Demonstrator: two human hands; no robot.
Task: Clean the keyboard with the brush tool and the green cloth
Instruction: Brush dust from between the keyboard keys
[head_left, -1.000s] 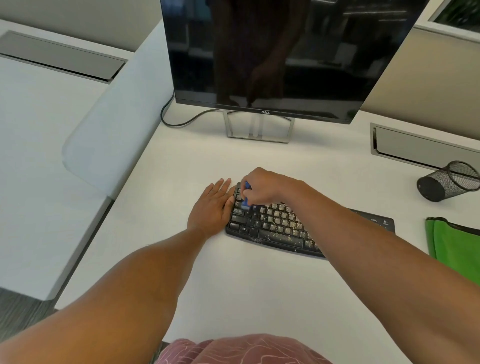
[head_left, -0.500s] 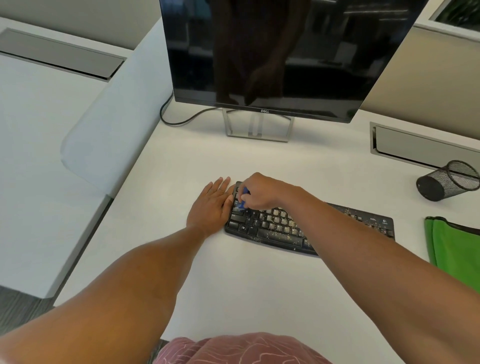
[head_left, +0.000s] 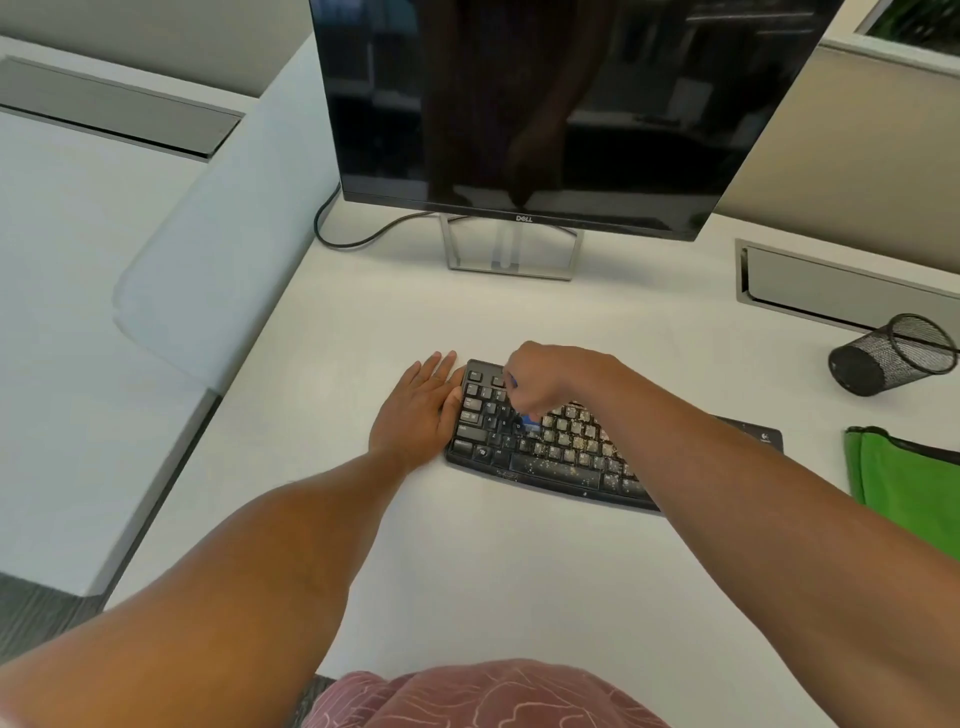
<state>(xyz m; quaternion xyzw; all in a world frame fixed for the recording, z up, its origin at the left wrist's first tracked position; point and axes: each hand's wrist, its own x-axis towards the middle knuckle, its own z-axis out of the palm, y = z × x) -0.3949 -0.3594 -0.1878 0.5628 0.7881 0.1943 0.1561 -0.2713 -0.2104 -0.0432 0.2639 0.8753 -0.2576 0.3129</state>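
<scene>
Black plastic marks the keyboard (head_left: 545, 441), which lies at the centre of the head view on a white desk (head_left: 467, 571), angled so that its right end runs toward the right of the frame under the forearm. Pale crumbs speckle the keys in its middle and lower rows, while the keys at its left end look darker and cleaner.

Flat on the desk just left of the keyboard rests the left hand (head_left: 415, 410), fingers straight and close together, pointing toward the top of the frame, its thumb side touching the keyboard's left edge.

Above the upper-left keys sits the right hand (head_left: 545, 379), fingers curled tightly round the brush tool (head_left: 529, 420), of which only small blue parts show: one bit near the knuckles and one below the hand, down on the keys. Whether bristles touch the keys cannot be told.

At the right edge of the frame, well apart from the keyboard, lies the green cloth (head_left: 909, 483), folded on the desk and cut off by the border.

Higher on the right, a black mesh cup (head_left: 893, 353) lies on its side. A dark monitor (head_left: 519, 104) fills the top centre on a silver stand (head_left: 511, 249).
</scene>
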